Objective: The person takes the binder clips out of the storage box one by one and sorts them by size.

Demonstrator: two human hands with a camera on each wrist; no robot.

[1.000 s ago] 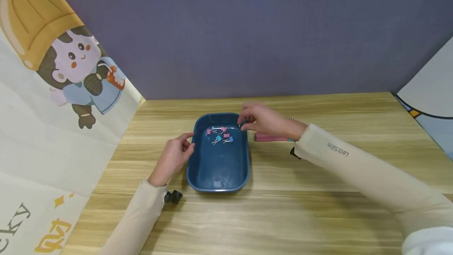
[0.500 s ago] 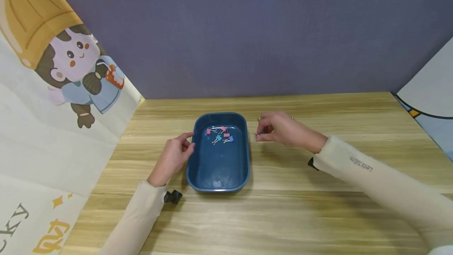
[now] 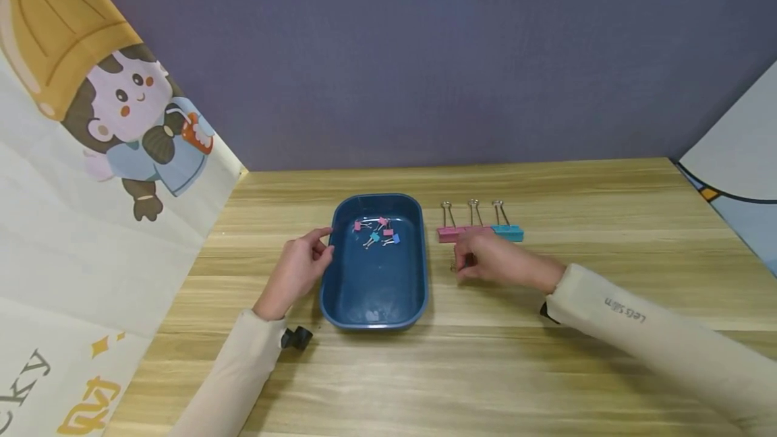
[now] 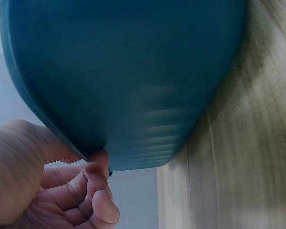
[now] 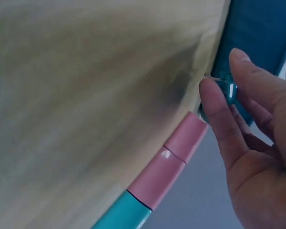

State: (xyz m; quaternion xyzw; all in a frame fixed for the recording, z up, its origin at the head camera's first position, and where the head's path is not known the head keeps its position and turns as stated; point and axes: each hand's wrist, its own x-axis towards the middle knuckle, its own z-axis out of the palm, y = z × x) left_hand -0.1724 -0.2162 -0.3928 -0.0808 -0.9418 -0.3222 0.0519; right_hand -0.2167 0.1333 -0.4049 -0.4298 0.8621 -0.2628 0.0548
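Observation:
A dark blue plastic tray [image 3: 375, 292] sits mid-table, with several small binder clips [image 3: 375, 237] in pink, teal and blue lying in its far half. My left hand [image 3: 296, 267] pinches the tray's left rim between thumb and fingers; the left wrist view shows the fingertips [image 4: 97, 162] at that edge. Right of the tray, my right hand [image 3: 494, 258] holds a small teal binder clip [image 5: 231, 91] between thumb and fingertips. Just beyond that hand, large binder clips stand in a row: a pink one [image 3: 449, 235], a second pink one [image 5: 157, 179] and a teal one [image 3: 511, 233].
The wood-grain table [image 3: 388, 383] runs back to a grey-purple panel [image 3: 425, 59]. On the left hangs a white sheet [image 3: 79, 288] printed with a cartoon figure. Another printed sheet [image 3: 740, 147] borders the right side.
My right hand has moved from the tray's far right corner, rightward and nearer to me, carrying the small teal clip. The large clips' upright handles now show. My left hand stays in place.

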